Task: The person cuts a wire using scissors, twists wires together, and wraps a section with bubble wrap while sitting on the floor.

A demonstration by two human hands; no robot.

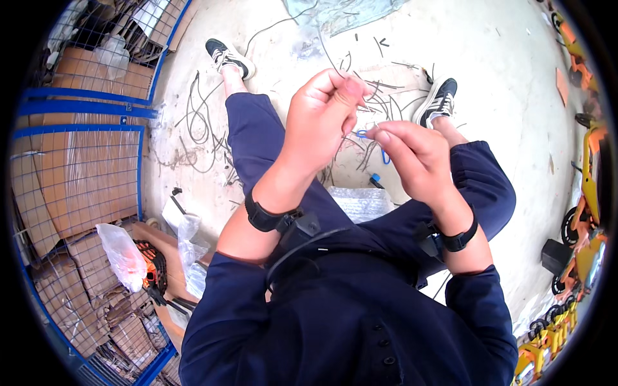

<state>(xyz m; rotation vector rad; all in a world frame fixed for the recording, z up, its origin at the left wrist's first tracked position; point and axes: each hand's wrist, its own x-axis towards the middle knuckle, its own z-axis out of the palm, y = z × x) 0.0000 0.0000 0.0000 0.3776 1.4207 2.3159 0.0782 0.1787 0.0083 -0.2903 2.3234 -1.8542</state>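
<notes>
I hold my left hand [322, 119] raised over the floor between my legs, thumb and fingers pinched on a thin dark cable [327, 51] that trails up from it. My right hand [415, 157], a little lower and to the right, has thumb and forefinger closed on a small blue looped item [385, 154], whose exact kind I cannot make out. The two hands are apart. Loose cut lengths of dark wire [205, 112] lie scattered on the pale floor below. A small blue-and-black object [376, 180] lies just below my hands.
Blue mesh cages [140, 174] packed with cardboard line the left. Plastic bags [121, 257] and an orange-black object [152, 273] sit beside them. A light blue sheet [341, 13] lies ahead, a silvery pad [357, 201] between my legs. Yellow wheeled equipment [589, 180] stands along the right.
</notes>
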